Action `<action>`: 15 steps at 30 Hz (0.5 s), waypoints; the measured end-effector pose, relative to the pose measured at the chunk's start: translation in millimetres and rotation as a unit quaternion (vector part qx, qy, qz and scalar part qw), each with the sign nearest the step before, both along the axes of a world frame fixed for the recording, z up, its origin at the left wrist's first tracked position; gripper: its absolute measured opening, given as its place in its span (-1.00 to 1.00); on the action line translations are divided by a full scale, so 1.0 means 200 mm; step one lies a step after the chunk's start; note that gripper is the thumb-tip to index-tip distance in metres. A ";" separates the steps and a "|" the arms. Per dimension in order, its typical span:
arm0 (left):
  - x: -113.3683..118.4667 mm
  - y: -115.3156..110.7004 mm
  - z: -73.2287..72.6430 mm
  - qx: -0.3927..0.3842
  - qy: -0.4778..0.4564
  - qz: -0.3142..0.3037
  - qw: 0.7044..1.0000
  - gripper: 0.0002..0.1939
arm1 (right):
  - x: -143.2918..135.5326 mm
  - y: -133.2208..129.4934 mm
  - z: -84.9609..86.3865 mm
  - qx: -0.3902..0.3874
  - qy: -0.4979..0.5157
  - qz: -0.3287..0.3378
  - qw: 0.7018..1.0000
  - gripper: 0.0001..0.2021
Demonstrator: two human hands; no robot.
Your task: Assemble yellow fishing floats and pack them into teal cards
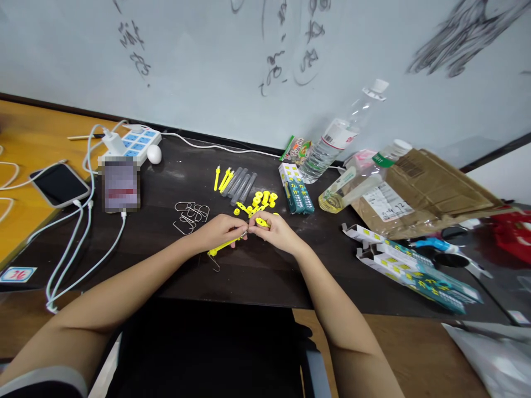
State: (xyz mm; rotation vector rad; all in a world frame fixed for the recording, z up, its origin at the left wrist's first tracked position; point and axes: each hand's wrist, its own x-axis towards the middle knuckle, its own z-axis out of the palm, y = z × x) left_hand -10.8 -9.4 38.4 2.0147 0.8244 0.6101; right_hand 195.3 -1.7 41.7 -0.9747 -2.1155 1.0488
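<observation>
At the frame's centre the left hand (219,231) pinches a slim yellow plastic pen body (224,245) while the right hand (277,231) clamps a small yellow plastic piece (262,222) against it, with loose yellow parts (262,200) lying unassembled on the dark worktop (265,276).

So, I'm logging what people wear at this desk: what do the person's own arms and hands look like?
Both forearms are bare to the hands, with no gloves, rings, watch or bracelets visible on the left hand or the right hand. Only at the upper left arm does clothing show: the edge of a short pale grey sleeve with a dark band.
</observation>
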 end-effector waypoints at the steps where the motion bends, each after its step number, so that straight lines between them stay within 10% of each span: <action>1: 0.00 0.00 -0.01 -0.005 -0.003 -0.009 1.000 -0.70 | 0.00 0.00 0.00 -0.003 -0.004 0.006 1.000 -0.87; 15: 0.02 0.01 -0.08 -0.096 -0.052 -0.018 0.994 -0.83 | 0.00 -0.01 0.00 -0.053 0.001 0.055 0.997 -0.87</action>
